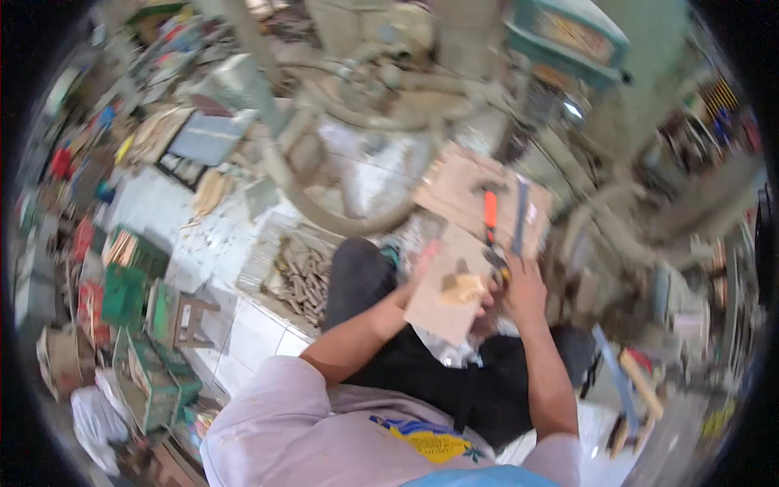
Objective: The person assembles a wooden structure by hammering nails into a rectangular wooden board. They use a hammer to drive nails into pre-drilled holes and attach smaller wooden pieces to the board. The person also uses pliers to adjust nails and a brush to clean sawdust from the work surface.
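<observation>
My left hand (422, 264) grips a flat brown board (442, 312) by its left edge, above my lap. Fingertips show at the board's right edge; the rest of that grip is hidden beneath it. A pale yellow piece (462, 289), perhaps wood, lies on the board beside a small dark patch. My right hand (525, 288) reaches to the lower edge of a cardboard sheet (450, 174). Its blurred fingers are beside a dark tool with yellow parts (497, 261) and the end of a long grey metal strip (520, 215). A hammer with an orange handle (490, 209) lies on the cardboard.
A crate of short brown sticks (304, 280) stands left of my knee. A thick hose (312, 215) curves across the tiled floor ahead. Green metal boxes (126, 292) are at the left. A blue-grey bar (614, 369) and a wooden stick (641, 383) lie at the right.
</observation>
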A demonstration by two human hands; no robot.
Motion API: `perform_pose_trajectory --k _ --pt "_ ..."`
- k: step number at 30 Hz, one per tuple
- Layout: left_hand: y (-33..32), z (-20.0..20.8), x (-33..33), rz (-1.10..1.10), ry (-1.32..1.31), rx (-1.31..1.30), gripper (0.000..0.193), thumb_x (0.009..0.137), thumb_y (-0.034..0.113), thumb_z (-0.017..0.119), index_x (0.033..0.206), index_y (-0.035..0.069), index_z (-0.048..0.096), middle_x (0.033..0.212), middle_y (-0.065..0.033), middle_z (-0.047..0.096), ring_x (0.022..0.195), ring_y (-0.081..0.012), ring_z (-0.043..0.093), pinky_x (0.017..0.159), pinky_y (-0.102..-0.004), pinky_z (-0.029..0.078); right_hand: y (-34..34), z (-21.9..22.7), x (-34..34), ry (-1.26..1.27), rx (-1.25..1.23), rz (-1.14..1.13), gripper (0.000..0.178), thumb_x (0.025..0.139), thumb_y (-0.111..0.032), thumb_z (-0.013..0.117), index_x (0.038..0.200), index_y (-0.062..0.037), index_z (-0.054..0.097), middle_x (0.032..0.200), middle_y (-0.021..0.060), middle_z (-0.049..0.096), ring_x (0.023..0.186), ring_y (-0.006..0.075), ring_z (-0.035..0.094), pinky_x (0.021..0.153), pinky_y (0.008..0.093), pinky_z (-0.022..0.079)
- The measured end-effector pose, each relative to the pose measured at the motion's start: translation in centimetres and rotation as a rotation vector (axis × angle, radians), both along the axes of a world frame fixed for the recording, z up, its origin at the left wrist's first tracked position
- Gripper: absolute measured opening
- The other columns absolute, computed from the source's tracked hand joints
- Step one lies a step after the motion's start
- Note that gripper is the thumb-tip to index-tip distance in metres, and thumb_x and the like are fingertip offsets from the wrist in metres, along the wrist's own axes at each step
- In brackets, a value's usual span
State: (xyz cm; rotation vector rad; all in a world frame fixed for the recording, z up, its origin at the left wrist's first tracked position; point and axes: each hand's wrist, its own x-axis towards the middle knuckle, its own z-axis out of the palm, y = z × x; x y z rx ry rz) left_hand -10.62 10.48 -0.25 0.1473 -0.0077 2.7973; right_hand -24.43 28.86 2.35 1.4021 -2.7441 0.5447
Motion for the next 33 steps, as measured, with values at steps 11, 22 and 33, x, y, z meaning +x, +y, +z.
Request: perform_pose_trajectory --k 11,22,33 --pt "1.9 -1.1 1.0 0.034 -0.070 -0.277 0.099 0.085 0.086 0.038 0.145 0.006 0.043 0.128 -0.0266 0.059 0.106 -0.0454 0.064 0.085 -0.0640 0.053 1.6 -0.7 -1.5 -0.238 -0.433 -0.118 0.038 0.094 -0.002 0.053 0.132 0.0020 0.051 0.110 0.0219 0.059 0.103 0.0420 0.061 0.091 0.0470 0.049" --pt "2.6 -3.2 0.0 -0.106 0.065 -0.203 0.106 0.081 0.085 0.047 0.148 0.004 0.039 0.132 -0.0310 0.053 0.111 -0.0480 0.061 0.090 -0.0646 0.049 0.7 0.4 -1.0 -0.841 -0.409 -0.170 0.019 0.101 -0.020 0.058 0.095 -0.0030 0.059 0.087 0.0017 0.059 0.074 0.0090 0.056 0.066 0.0295 0.048" --pt "1.2 -1.0 0.2 -0.121 0.052 0.006 0.113 0.081 0.084 0.046 0.156 0.003 0.025 0.149 -0.0406 0.032 0.130 -0.0605 0.041 0.107 -0.0686 0.033 3.0 -1.6 -4.7 -1.869 -1.163 -0.086 0.021 0.096 -0.013 0.057 0.116 -0.0131 0.059 0.133 0.0061 0.059 0.114 0.0241 0.060 0.079 0.0337 0.056"
